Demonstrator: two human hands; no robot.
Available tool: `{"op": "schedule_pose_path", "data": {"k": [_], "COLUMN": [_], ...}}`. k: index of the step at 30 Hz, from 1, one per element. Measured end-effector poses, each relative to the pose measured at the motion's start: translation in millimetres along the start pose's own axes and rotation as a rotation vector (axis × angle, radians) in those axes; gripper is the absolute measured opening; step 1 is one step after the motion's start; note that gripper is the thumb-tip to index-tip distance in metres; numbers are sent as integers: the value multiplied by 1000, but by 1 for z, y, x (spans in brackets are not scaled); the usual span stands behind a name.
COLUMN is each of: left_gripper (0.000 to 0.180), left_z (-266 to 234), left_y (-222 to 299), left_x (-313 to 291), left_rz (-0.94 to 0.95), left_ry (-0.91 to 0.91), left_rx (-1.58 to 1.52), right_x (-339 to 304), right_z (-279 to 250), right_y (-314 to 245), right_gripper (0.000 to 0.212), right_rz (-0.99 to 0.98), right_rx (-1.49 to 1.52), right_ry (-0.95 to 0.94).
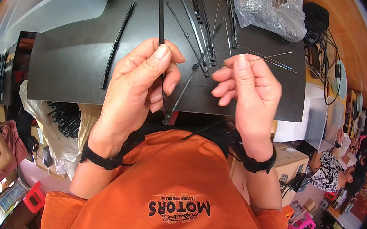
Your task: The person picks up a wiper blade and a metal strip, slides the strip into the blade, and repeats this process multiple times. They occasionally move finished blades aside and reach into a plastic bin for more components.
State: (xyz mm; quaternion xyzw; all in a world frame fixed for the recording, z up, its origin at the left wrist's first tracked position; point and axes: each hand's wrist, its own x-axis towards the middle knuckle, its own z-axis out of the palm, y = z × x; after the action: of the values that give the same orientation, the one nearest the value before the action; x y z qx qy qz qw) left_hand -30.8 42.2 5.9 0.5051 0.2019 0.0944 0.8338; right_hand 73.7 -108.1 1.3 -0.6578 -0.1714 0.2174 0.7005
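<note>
My left hand (138, 73) is closed around a long, thin black bar (161, 10), which stretches to the far edge of the picture. Its lower end comes out below my fingers, next to a thin dark strip (184, 87) that slants up to the right; whether they are joined I cannot tell. My right hand (256, 91) pinches a thin metal wire (277, 56) between thumb and forefinger, its far end pointing right. Between and beyond my hands, several black bars (200, 8) and loose wires lie on the dark table (72, 56). One separate black bar (118, 43) lies left of my left hand.
A clear plastic bag of metal wires (270, 11) sits at the far right, near tangled black cables (324, 49). A translucent bin (65, 3) stands far left. Below the table's left edge, a bag holds black parts (65, 117). Other people are at both sides.
</note>
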Motion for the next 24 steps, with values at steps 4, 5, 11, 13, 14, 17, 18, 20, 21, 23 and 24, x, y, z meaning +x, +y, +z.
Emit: {"op": "schedule_pose_path", "data": {"k": [4, 5, 11, 13, 14, 17, 18, 20, 21, 23, 24], "left_gripper": [28, 28, 28, 29, 29, 31, 31, 32, 32, 32, 33], "left_z": [8, 8, 3, 4, 5, 8, 9, 9, 10, 12, 13], "left_y": [7, 8, 13, 14, 15, 19, 20, 21, 21, 24, 25], "left_x": [-3, -4, -8, -10, -10, -12, -13, -14, -14, -14, -15], "left_rz": [52, 62, 80, 77, 78, 74, 69, 81, 93, 99, 106], "left_ry": [3, 29, -4, -16, -41, -79, -93, -113, -138, -139, -141], "left_rx": [-51, -32, -9, -1, 23, 42, 37, 20, 6, 10, 15], "right_x": [-1, -1, 0, 2, 2, 3, 4, 5, 5, 5, 5], "right_z": [9, 7, -3, -4, -4, -2, -2, 0, 1, 4, 5], "right_y": [2, 3, 8, 7, 6, 0, 0, 0, -1, -2, -3], "right_gripper": [27, 27, 25, 25, 25, 26, 26, 27, 27, 26, 25], "right_rz": [96, 98, 331, 380, 425, 444, 448, 436, 439, 397, 400], "right_rx": [316, 316, 671, 721, 771, 689, 687, 688, 687, 655, 662], "right_ry": [35, 30, -207, -251, -291, -365, -368, -344, -345, -293, -303]}}
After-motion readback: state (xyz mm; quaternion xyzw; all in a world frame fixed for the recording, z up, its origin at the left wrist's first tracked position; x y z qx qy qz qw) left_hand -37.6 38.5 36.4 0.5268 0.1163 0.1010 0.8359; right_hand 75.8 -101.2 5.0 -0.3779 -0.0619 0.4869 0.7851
